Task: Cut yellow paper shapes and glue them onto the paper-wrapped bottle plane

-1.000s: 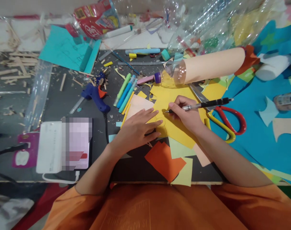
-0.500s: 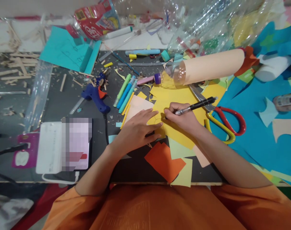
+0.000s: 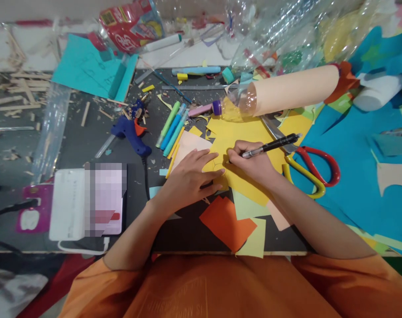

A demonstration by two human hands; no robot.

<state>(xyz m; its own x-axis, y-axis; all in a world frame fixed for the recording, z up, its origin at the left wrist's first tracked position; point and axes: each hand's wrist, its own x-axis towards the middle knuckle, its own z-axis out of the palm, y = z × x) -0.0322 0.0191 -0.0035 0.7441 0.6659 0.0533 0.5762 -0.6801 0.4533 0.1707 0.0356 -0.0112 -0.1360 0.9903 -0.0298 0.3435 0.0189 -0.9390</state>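
Note:
My right hand [image 3: 249,160] grips a black and clear pen [image 3: 272,145], its tip low over a sheet of yellow paper [image 3: 254,181]. Spread fingers of my left hand [image 3: 196,174] rest on the left part of that sheet, where thin curved lines are drawn between the hands. Under and behind the left fingers lies a pale pink paper piece [image 3: 194,143]. Scissors [image 3: 307,170] with red and yellow handles lie right of my right hand. An orange paper piece [image 3: 225,223] is below the hands.
Several markers [image 3: 172,128] lie beyond my left hand, beside a blue glue gun [image 3: 131,136]. A bottle wrapped in peach paper [image 3: 293,90] lies behind the yellow sheet. A phone [image 3: 110,198] is at the left; blue paper [image 3: 350,176] covers the right side.
At the far right, the small bottle-like object over the blue paper is gone from its place, and a blue paper piece there looks shifted. Both my hands stay nearly still.

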